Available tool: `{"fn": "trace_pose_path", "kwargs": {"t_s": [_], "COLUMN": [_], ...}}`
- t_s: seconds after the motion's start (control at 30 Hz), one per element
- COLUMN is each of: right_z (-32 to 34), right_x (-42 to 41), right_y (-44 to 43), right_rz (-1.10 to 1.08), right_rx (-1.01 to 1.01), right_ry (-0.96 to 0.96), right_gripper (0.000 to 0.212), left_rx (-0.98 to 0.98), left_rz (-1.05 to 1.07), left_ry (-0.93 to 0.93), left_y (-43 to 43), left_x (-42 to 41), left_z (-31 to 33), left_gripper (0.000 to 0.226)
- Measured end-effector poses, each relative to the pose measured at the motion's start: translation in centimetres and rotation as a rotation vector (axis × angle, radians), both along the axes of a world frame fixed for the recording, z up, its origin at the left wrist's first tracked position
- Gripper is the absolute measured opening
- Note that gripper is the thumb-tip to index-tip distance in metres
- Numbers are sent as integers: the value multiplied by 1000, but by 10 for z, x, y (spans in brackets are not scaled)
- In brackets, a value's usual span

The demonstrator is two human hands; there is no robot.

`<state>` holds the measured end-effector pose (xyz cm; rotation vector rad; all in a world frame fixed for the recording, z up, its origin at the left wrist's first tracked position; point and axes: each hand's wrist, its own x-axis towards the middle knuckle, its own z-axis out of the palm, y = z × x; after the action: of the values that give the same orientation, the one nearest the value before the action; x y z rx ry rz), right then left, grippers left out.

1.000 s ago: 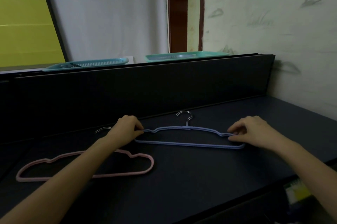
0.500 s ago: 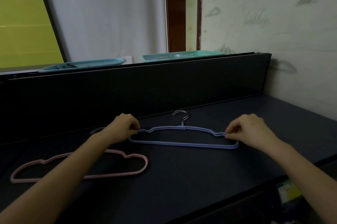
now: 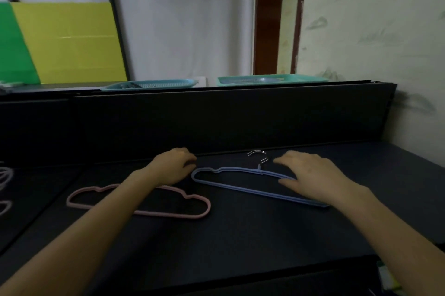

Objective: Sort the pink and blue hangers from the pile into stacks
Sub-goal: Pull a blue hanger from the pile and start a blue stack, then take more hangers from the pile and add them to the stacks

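As the slim blue hanger with a metal hook lies flat mid-back on the dark desk, this reads as the blue set-down step. Right hand is over its right arm, grip apart, fingers straight. Left hand is curled beside its left end; can't tell if it pinches. Matching pink hanger lies front-left. Next likely: reach for the pale hangers far left.
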<state>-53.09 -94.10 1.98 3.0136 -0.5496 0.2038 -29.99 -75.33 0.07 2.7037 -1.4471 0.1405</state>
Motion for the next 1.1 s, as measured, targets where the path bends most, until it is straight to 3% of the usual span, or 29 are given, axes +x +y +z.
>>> {"fn": "trace_pose_path", "kwargs": {"t_s": [0.3, 0.53, 1.1], "right_z": [-8, -8, 2], "right_x": [42, 72, 166], "right_y": [61, 133, 429], "right_rz": [334, 490, 734], "right_rx": [132, 138, 202], "right_ry": [-110, -97, -218], "right_gripper": [51, 45, 44], "left_rx": [-190, -148, -195], "left_rz": [197, 322, 509], "left_ry": [-161, -198, -270], "left_y": [87, 180, 484], "left_x": [-33, -44, -33], "left_z": [-11, -16, -7], "left_gripper": [37, 40, 40]}}
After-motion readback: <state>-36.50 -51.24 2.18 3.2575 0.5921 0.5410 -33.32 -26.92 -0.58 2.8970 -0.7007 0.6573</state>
